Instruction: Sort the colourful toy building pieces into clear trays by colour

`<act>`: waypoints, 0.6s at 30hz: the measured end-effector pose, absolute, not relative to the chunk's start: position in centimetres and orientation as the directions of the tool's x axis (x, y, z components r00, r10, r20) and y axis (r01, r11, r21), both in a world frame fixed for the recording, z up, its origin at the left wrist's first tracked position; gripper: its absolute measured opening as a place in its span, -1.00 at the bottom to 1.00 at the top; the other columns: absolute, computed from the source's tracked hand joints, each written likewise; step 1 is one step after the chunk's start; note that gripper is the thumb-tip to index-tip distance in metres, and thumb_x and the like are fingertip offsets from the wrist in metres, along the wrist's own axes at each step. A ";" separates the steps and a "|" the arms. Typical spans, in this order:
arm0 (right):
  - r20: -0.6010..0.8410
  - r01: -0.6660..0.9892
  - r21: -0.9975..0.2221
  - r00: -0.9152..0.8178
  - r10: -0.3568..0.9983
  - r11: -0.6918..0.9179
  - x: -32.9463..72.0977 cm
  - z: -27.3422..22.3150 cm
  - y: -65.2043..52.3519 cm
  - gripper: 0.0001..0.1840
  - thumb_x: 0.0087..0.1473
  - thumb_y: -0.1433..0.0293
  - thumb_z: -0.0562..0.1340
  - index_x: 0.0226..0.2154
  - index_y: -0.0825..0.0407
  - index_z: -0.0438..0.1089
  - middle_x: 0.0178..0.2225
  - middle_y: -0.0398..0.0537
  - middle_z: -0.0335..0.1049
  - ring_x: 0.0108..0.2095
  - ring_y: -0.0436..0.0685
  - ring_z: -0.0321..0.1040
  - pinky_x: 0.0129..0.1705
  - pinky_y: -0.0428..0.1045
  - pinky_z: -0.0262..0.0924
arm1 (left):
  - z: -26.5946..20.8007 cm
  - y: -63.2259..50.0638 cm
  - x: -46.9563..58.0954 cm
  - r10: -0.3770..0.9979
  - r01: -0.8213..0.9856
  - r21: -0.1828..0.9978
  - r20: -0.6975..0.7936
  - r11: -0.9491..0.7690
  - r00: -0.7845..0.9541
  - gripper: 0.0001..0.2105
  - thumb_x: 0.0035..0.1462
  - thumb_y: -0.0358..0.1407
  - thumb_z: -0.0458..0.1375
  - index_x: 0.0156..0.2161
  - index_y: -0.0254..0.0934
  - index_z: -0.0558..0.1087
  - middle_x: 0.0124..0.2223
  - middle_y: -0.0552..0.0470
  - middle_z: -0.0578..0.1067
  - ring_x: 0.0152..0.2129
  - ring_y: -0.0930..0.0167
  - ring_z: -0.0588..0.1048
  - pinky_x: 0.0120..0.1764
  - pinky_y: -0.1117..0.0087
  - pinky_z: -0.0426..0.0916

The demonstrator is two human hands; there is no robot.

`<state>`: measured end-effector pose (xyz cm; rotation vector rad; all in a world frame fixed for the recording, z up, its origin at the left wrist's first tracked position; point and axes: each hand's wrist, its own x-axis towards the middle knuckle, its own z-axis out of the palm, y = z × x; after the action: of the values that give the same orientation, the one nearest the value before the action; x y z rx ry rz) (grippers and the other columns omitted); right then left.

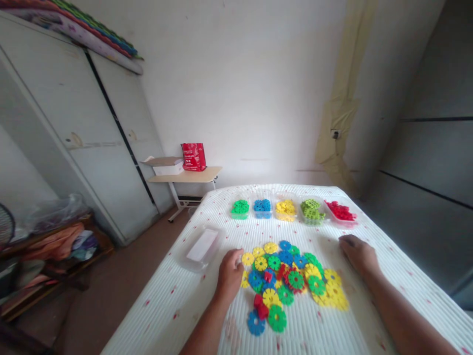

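A loose pile of flower-shaped plastic discs (286, 258) in yellow, blue, green and red lies on the table between my hands. At its left edge is my left hand (231, 272), loosely curled, with a gap between thumb and fingers and nothing visible in it. A yellow disc (247, 259) lies right beside those fingertips. Several red cube-like pieces (262, 309) sit among the discs. My right hand (357, 252) rests on the table to the right of the pile, its fingers bent inward and closed; whatever may be under them is hidden.
Along the far side stand clear tubs of green (240, 215), blue (262, 214), yellow (286, 216), light green (312, 220) and red pieces (343, 222). A clear plastic lid (192, 241) with a white label lies at left. Behind, a small desk (203, 175) carries a red bag (194, 157).
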<state>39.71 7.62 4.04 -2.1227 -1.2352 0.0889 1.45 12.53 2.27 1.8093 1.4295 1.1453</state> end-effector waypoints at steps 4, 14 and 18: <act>0.270 0.830 -0.461 0.468 0.841 -0.314 38.8 4.2 7.5 -0.70 -0.10 0.33 0.04 -0.38 0.02 0.45 -0.33 0.01 0.48 -0.37 0.13 0.38 -0.33 -0.06 0.15 | 2.2 12.3 1.1 0.942 0.452 0.828 0.316 -0.332 0.114 -0.63 -0.11 -0.51 0.01 -0.14 -0.29 0.43 -0.12 -0.05 0.47 -0.19 0.38 0.43 -0.13 0.33 0.33; 0.070 0.704 -0.709 0.104 0.992 -0.023 36.1 7.1 5.6 -0.82 -0.12 0.27 0.15 -0.48 0.04 0.36 -0.50 -0.14 0.39 -0.46 0.05 0.27 -0.43 -0.10 0.11 | 2.8 11.4 0.7 0.788 0.520 0.592 0.459 -0.616 0.411 -0.56 0.02 -0.15 0.09 0.05 -0.18 0.32 0.06 -0.08 0.35 0.02 0.24 0.29 0.05 0.18 0.21; -0.058 0.754 -0.654 -0.124 0.991 0.056 32.9 8.5 3.8 -0.83 -0.22 0.32 0.24 -0.47 0.03 0.33 -0.51 -0.19 0.33 -0.50 -0.02 0.19 -0.50 -0.14 0.00 | 2.8 11.2 0.9 0.761 0.556 0.519 0.454 -0.649 0.465 -0.45 0.01 -0.09 0.09 0.12 -0.20 0.23 0.10 -0.10 0.31 0.05 0.20 0.26 0.07 0.17 0.17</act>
<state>32.92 3.78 8.55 -1.7434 -1.9331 0.7786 0.94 11.22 2.77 2.4188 1.1219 0.9741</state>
